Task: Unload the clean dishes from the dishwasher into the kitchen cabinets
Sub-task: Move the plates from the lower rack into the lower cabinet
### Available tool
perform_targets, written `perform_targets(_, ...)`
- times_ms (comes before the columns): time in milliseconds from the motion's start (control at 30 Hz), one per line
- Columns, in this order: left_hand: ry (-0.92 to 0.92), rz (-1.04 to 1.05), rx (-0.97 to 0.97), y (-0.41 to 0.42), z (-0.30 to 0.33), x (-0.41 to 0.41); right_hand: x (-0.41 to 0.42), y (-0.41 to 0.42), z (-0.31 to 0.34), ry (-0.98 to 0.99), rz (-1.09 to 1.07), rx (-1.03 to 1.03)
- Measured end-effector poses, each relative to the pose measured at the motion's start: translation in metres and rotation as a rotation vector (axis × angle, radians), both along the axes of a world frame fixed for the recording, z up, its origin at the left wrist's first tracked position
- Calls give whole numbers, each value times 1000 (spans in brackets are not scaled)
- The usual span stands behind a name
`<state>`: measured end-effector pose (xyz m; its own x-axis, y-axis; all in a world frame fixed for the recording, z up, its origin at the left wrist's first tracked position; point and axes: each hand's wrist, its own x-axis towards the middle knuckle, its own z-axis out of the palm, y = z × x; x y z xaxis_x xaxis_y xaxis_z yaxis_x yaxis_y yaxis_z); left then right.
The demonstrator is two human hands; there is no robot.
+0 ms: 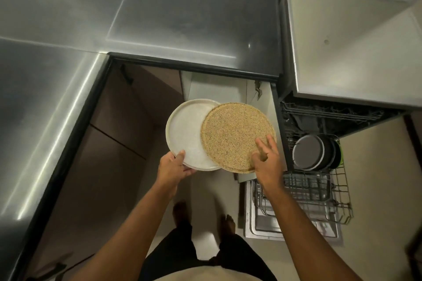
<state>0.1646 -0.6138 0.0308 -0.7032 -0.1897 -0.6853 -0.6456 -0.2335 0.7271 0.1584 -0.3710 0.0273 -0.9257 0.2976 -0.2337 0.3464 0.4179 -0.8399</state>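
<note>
One big shiny steel bench (68, 57) wraps round the corner, up and left of the dishwasher (319, 162). The dishwasher is open, w/ its door down flat on the floor side. One wire rack (319, 191) is pulled out of it. About 3 dark round pans (312, 153) stand on edge at the back of that rack; exact count hard to tell, they overlap.

2 round plates are held up just left of the dishwasher, in front of an open cabinet under the bench. One white plate (187, 137) is farther left. One speckled tan plate (233, 134) is nearer the dishwasher & lies partly over the white one.

2 hands. Left hand (175, 169) grips the near rim of the white plate, thumb on top, fingers curled under. Right hand (267, 159) is on the tan plate's near right edge, fingers spread & mostly straight on top; can't tell if the thumb hooks under.

2 bare feet (205, 217) on the floor, near the dishwasher door.
</note>
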Motion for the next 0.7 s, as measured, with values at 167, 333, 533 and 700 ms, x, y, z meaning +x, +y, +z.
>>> perform_targets(167,-28,-43,8,-15,-18,-24,-12,-14,-8,-105,130,94)
perform_targets(333,-71,-84,-56,-24,-38,-45,-24,-21,-18,-204,200,191)
perform_targets(533,-57,-76,-64,-17,-79,-86,-57,-13,-67,-212,283,226)
perform_targets(700,-47,-55,-28,-2,-135,-123,-89,-6,-129,-188,281,285)
